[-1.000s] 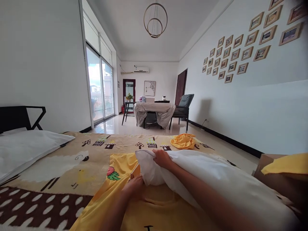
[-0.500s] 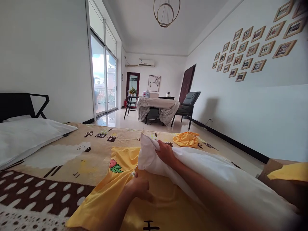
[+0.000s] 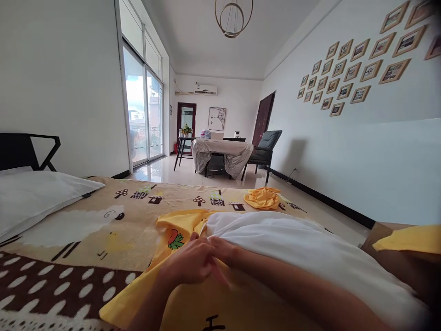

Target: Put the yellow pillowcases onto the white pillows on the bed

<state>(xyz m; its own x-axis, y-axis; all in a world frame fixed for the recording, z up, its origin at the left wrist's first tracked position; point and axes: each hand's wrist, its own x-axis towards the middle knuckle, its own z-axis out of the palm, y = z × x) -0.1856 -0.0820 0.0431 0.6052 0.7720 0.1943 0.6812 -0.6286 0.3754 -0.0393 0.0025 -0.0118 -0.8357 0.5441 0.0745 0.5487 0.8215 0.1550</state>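
A yellow cloth cover [image 3: 131, 299] with a carrot print lies spread on the bed in front of me. Beside and partly over it rests a white pillow [image 3: 292, 239], its left end at the cover's opening. My left hand [image 3: 191, 259] is closed on the cover's edge. Pressed against it, my right hand [image 3: 223, 250] grips the pillow's near left corner, which the fingers mostly hide. How far the corner sits inside the cover I cannot tell.
A crumpled yellow cloth [image 3: 262, 198] lies at the bed's far edge. Another white pillow [image 3: 51, 191] rests at the left on the patterned blanket [image 3: 93, 225]. More yellow cloth [image 3: 409, 239] sits at the right. Beyond the bed stand a covered table [image 3: 220, 147] and a black chair [image 3: 265, 149].
My right hand has come down and left with the pillow's corner, meeting my left hand at the cover's opening. The pillow's raised end now lies lower. The view has turned slightly right.
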